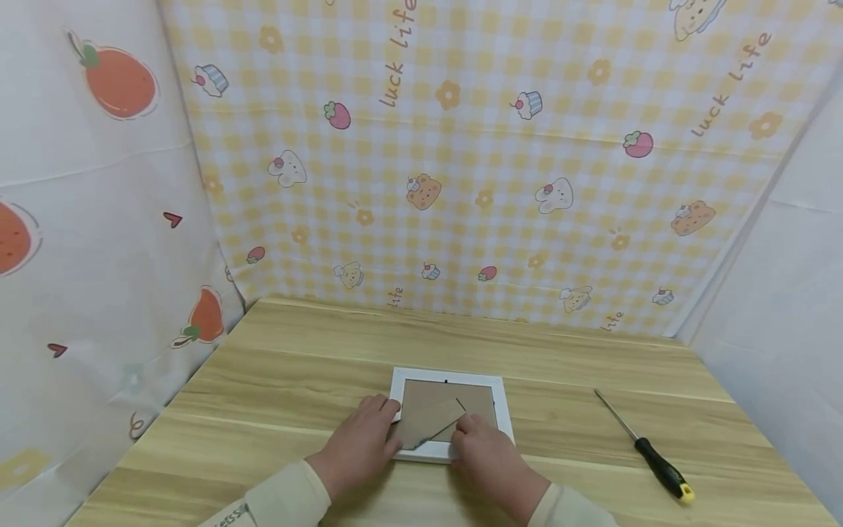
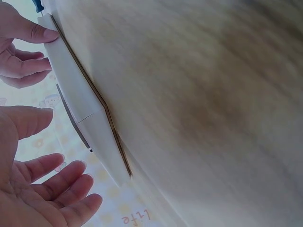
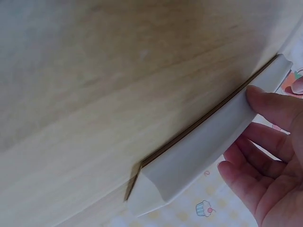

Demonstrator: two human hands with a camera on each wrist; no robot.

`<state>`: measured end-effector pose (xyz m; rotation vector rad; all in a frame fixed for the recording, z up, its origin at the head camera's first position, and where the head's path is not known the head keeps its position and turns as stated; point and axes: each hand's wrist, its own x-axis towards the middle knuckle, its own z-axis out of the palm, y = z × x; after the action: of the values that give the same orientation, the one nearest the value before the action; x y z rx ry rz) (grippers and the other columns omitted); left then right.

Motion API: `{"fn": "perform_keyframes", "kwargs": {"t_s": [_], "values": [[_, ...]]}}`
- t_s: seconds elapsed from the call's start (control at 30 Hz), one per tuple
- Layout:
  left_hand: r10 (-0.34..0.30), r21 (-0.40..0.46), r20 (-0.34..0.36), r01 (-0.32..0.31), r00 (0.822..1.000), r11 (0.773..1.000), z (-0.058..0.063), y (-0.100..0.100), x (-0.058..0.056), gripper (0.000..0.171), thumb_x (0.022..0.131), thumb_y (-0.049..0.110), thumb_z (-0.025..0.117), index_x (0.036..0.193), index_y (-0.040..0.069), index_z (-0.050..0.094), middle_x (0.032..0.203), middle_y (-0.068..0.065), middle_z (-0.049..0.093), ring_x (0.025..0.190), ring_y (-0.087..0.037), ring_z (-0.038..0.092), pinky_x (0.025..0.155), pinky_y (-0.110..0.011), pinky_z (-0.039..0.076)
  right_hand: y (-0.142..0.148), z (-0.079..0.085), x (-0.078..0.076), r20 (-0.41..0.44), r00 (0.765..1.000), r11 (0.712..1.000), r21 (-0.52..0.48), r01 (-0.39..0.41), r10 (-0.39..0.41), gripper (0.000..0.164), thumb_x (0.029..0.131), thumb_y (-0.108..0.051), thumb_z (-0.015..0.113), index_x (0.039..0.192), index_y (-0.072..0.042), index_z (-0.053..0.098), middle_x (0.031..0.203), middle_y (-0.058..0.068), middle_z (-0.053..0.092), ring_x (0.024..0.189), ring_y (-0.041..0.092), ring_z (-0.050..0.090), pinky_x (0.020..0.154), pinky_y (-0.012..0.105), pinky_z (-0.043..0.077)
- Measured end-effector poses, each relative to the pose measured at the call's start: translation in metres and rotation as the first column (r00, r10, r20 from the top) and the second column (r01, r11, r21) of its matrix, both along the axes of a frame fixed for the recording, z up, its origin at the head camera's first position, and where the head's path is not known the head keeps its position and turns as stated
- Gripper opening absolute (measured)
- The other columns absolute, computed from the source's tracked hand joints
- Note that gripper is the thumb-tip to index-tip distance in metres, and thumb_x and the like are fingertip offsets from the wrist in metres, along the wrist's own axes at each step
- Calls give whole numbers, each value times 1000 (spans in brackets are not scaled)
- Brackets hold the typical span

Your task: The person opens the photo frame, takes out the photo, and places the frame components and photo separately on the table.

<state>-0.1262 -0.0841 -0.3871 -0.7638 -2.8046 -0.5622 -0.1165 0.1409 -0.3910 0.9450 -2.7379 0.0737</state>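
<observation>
A white picture frame (image 1: 403, 379) lies on the wooden table, showing its brown backing board (image 1: 428, 390). Across the board runs a brown stand flap (image 1: 424, 421), its lower end near the left hand. My right hand (image 1: 484, 446) grips the frame's near edge. In the right wrist view, the right thumb (image 3: 260, 97) presses the white side of the frame (image 3: 189, 151) while the other fingers curl behind it. At the left edge is my left hand (image 1: 365, 439); in the left wrist view this left hand (image 2: 42, 184) has loosely spread fingers beside the frame (image 2: 80, 94).
A screwdriver (image 1: 648, 450) with a black and yellow handle lies on the table (image 1: 316, 373) to the right. Behind the table hangs a yellow checked cloth (image 1: 461, 219). White cloths (image 1: 79, 293) line the sides.
</observation>
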Motion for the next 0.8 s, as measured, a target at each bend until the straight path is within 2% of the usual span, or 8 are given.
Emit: {"fn": "perform_keyframes", "kwargs": {"t_s": [0.33, 0.53, 0.8], "values": [[2, -2, 4, -2, 1000, 1000, 2, 0, 1, 25, 82, 16, 71, 98, 4, 57, 90, -1, 51, 83, -18, 46, 71, -35, 44, 0, 2, 1, -52, 999, 999, 43, -11, 13, 22, 71, -20, 83, 80, -5, 68, 83, 0, 55, 77, 14, 51, 62, 20, 49], [5, -6, 0, -5, 1000, 1000, 3, 0, 2, 24, 83, 17, 72, 96, 3, 58, 90, -1, 52, 83, -17, 47, 71, -34, 45, -2, 4, 2, -72, 997, 999, 38, -5, 7, 14, 76, -15, 76, 77, -6, 67, 81, 1, 54, 73, 14, 51, 56, 21, 47], [2, 21, -5, -2, 1000, 1000, 7, 0, 2, 22, 86, 16, 71, 100, 4, 59, 93, 0, 54, 87, -16, 49, 73, -34, 48, -4, 16, 5, -40, 999, 1000, -6, 0, 0, 15, 76, -13, 78, 78, -7, 64, 80, 1, 53, 72, 15, 51, 53, 23, 45]]}}
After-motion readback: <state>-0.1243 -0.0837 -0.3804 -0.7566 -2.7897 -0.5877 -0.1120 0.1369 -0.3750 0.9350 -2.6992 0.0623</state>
